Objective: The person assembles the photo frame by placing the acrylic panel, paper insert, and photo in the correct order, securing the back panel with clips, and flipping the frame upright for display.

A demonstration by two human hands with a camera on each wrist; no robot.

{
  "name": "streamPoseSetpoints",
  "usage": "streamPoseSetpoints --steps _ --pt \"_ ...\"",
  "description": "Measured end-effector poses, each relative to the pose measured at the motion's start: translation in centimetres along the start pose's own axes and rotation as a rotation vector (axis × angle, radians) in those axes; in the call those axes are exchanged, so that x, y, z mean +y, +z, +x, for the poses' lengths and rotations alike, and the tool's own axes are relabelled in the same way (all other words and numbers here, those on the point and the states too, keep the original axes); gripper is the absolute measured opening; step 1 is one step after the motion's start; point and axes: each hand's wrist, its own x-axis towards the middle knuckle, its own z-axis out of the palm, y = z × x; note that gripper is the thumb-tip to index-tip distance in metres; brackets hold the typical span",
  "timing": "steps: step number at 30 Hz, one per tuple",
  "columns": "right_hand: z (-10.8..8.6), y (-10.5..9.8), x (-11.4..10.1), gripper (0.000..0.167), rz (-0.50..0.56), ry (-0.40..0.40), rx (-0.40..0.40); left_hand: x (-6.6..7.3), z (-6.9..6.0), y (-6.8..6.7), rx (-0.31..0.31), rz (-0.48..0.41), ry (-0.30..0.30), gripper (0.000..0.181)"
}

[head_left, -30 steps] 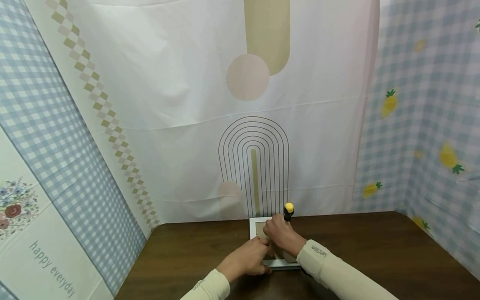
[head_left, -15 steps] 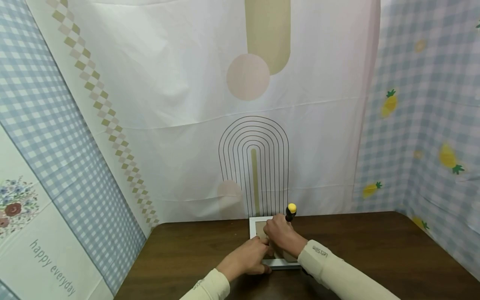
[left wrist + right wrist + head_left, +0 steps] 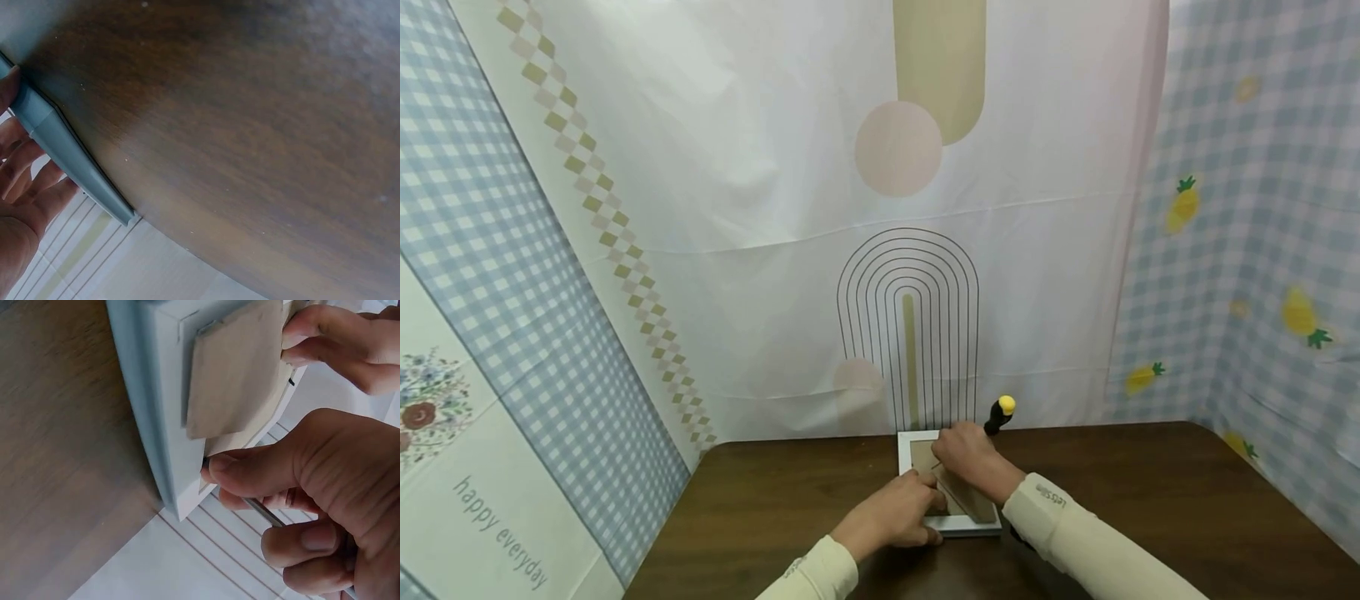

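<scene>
A white picture frame (image 3: 955,523) lies on the table with its brown backing board (image 3: 922,454) facing up and a brown stand flap (image 3: 234,375) tilted up from it. My left hand (image 3: 895,508) holds the frame's near left part, thumb on its outer side and fingers over the back. With curled fingers my right hand (image 3: 970,457) grips a screwdriver (image 3: 1000,414) with a black and yellow handle; its metal shaft shows in the right wrist view. The right thumb presses at the frame's inner edge, by a small dark tab mostly hidden under it.
The brown wooden table (image 3: 790,500) reaches a white printed cloth (image 3: 760,333) hung behind its far edge. Blue checked cloth (image 3: 1195,292) hangs at the right, and more hangs at the left. Another small black tab (image 3: 292,382) sits along the frame's inner edge.
The screwdriver's handle has swung to the right and tilted. My right hand has shifted slightly right, so more of the stand flap shows. My left hand stays nearly where it was.
</scene>
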Motion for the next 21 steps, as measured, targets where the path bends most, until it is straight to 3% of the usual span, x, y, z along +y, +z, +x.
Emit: streamPoseSetpoints --steps 9,14,21 --pt "0.4 -0.6 0.3 0.041 -0.060 -0.014 0.021 -0.4 0.2 -0.2 0.012 -0.004 -0.009 0.030" --pt "0.2 -0.6 0.7 0.043 -0.029 -0.009 0.060 -0.4 0.1 -0.4 0.018 0.003 0.001 0.030" --pt "0.2 -0.3 1.4 0.039 0.050 -0.005 0.003 -0.2 -0.1 -0.6 0.022 0.002 -0.009 0.027"
